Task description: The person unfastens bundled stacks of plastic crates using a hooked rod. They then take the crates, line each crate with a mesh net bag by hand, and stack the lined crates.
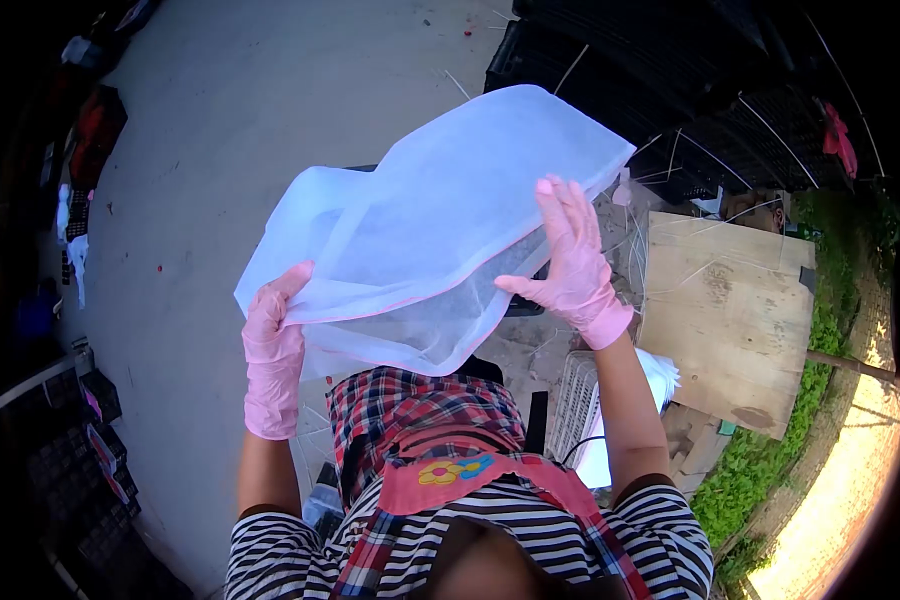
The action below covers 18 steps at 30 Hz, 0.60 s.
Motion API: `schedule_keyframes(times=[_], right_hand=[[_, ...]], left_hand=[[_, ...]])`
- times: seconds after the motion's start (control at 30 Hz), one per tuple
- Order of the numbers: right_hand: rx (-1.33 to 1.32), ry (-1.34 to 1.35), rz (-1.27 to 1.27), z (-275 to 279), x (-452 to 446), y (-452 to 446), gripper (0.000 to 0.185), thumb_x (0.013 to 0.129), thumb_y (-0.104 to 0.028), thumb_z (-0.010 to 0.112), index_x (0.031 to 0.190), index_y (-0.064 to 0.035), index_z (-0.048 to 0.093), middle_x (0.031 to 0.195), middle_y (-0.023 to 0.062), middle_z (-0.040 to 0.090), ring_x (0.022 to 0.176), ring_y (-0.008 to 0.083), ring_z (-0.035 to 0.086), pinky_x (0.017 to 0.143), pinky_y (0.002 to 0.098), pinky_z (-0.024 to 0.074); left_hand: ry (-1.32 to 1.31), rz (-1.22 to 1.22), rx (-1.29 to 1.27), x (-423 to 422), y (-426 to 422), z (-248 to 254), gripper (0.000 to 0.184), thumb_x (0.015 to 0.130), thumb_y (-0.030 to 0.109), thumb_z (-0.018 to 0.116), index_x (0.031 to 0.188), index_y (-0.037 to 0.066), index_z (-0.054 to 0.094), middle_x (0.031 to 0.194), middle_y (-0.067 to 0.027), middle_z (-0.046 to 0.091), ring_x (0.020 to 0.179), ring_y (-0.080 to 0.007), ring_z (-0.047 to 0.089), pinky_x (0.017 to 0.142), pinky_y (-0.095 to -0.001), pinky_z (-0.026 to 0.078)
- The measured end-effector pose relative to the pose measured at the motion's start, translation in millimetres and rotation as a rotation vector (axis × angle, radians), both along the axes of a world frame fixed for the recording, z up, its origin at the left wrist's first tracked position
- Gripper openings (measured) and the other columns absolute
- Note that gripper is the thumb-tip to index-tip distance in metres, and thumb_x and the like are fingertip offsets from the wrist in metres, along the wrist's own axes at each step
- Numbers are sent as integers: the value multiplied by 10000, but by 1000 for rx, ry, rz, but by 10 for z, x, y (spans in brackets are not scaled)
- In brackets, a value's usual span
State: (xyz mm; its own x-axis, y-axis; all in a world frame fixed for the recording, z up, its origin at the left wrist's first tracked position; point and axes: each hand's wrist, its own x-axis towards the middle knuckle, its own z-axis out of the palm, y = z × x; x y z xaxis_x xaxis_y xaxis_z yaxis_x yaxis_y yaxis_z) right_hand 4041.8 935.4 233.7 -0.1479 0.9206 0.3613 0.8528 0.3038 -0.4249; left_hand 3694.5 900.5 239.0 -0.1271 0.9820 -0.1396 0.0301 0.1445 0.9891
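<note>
A large, translucent white bag (470, 180) with a thin pink edge billows in front of me, its mouth gaping toward my body. My left hand (273, 330), in a pink glove, is closed on the left end of the bag's rim. On the right side, my gloved right hand (570, 265) has its fingers spread and thumb apart beside the rim; the fingertips are close to the bag's outer side, and I cannot tell whether they touch it. Part of a dark object (530, 300) shows behind the bag, mostly hidden.
Stacked black crates (650, 90) stand at the upper right, with loose pale straps around them. A wooden board (730, 310) lies at the right, near a light plastic basket (575, 405) and white sheets (658, 375). More dark crates (80, 480) line the left edge of the concrete floor (220, 100).
</note>
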Motion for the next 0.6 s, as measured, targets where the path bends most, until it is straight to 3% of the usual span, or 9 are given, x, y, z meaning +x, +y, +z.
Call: schedule_keyframes(times=[0.17,0.23,0.27,0.33,0.37,0.4,0.47,0.5,0.6], right_hand=[[-197,-1,245,-495,-712,683,648,702,-247,728,1298,-181,482,993,54,646,1053,277,556,1045,533,274],[-300,-377,332,-547,-943,851,504,671,-255,746,1152,-200,607,924,52,666,946,272,600,993,476,349],[-302,-369,341,-622,-993,915,504,671,-255,746,1152,-200,607,924,52,666,946,272,600,993,476,349],[-549,147,392,-788,-935,994,277,656,-256,752,908,-164,685,796,79,648,850,278,616,888,402,424],[-472,25,513,-758,-934,1015,304,608,-342,784,763,-107,670,727,86,607,801,283,598,761,377,443],[-474,13,534,-702,-908,1009,304,608,-342,784,763,-107,670,727,86,607,801,283,598,761,377,443],[-449,103,683,-413,-862,867,465,557,-461,797,751,-67,643,680,90,568,737,296,566,702,392,425],[-385,179,668,-289,-842,770,562,515,-541,796,730,-49,628,668,85,552,695,293,540,655,395,406],[-526,239,470,-10,-773,439,438,614,-431,794,746,-54,615,678,91,552,679,273,551,597,359,418]], left_hand=[[587,-129,216,59,-242,319,198,747,-43,670,928,37,665,941,-92,684,736,-187,605,679,-278,488],[685,-127,160,13,-318,513,208,735,-31,687,925,52,668,929,-78,688,721,-176,597,646,-283,486],[760,-144,110,-40,-324,570,219,724,-20,704,921,67,671,916,-63,691,706,-165,589,614,-289,484],[786,-109,150,-208,-349,509,253,708,-12,717,938,82,674,883,-48,684,688,-165,584,588,-296,480],[806,-71,199,-301,-368,478,288,691,-3,730,955,98,676,850,-33,676,669,-166,578,563,-304,477],[801,-49,190,-400,-374,471,288,691,-3,730,955,98,676,850,-33,676,669,-166,578,563,-304,477],[1501,-70,173,-659,-368,464,379,692,43,741,1053,124,656,808,-6,626,688,-170,561,589,-308,476],[1496,-57,152,-785,-360,431,379,692,43,741,1053,124,656,808,-6,626,688,-170,561,589,-308,476],[1576,15,228,-1050,-196,168,386,762,147,716,1134,131,616,840,-36,569,785,-184,557,667,-311,473]])
